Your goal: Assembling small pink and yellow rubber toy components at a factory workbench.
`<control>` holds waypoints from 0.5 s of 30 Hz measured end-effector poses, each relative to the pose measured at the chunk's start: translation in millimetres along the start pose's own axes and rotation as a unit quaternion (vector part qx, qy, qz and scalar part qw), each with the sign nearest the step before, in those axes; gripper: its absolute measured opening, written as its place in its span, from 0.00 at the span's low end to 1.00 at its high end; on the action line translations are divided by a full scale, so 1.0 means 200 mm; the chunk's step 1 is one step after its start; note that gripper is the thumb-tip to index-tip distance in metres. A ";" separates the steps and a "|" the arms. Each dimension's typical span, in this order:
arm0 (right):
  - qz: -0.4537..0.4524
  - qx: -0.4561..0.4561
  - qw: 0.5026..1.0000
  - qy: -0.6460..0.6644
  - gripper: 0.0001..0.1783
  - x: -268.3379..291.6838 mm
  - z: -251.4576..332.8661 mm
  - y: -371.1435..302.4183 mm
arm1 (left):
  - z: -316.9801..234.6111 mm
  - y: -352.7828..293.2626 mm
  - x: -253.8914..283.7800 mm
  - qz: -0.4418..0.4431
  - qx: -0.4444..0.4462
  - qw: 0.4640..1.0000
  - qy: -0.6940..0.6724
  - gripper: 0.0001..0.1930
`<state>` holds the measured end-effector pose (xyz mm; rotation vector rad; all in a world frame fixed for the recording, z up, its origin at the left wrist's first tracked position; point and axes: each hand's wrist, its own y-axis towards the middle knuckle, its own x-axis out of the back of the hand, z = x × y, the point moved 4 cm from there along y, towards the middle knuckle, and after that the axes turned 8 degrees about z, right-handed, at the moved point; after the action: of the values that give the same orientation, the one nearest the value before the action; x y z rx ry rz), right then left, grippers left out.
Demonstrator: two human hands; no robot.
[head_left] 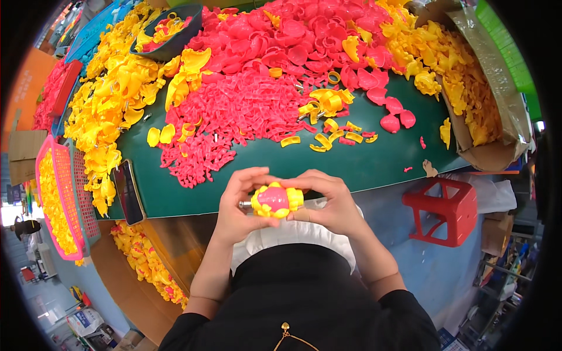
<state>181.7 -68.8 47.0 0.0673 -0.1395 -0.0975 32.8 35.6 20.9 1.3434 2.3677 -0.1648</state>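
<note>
Between my hands, just over the table's near edge, is a small yellow and pink plastic toy [273, 200] with a short metal pin sticking out at its left end. My left hand [239, 205] is closed around the toy's left part, thumb below and fingers above. On the other end, the fingertips and thumb of my right hand [325, 202] pinch the yellow tip. Beyond them on the green table [263, 164] lie a heap of small pink plastic pieces [234, 105] and several loose yellow rings [323, 140].
Pink shells [304, 29] are piled at the back, yellow parts [111, 99] at left. A dark bowl [175, 44] sits on the heap. A phone [128, 193] lies at the left edge. An open carton [497, 149] stands right, a red stool [448, 210] below, and a box of yellow toys [143, 257] lower left.
</note>
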 end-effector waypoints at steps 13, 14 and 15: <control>-0.255 0.058 0.853 -0.451 0.12 0.40 -0.07 0.12 | 0.01 -0.05 0.10 -0.102 -0.008 0.994 0.048 0.32; -0.254 0.058 0.854 -0.451 0.12 0.41 -0.09 0.12 | 0.02 -0.05 0.10 -0.103 -0.007 0.994 0.047 0.32; -0.286 0.040 0.863 -0.415 0.12 0.43 -0.11 0.11 | 0.02 -0.05 0.10 -0.099 -0.013 0.994 0.050 0.32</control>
<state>271.1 -54.3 39.1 0.1462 -0.9940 -0.7219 16.5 45.6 8.9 1.1269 2.5765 -0.1254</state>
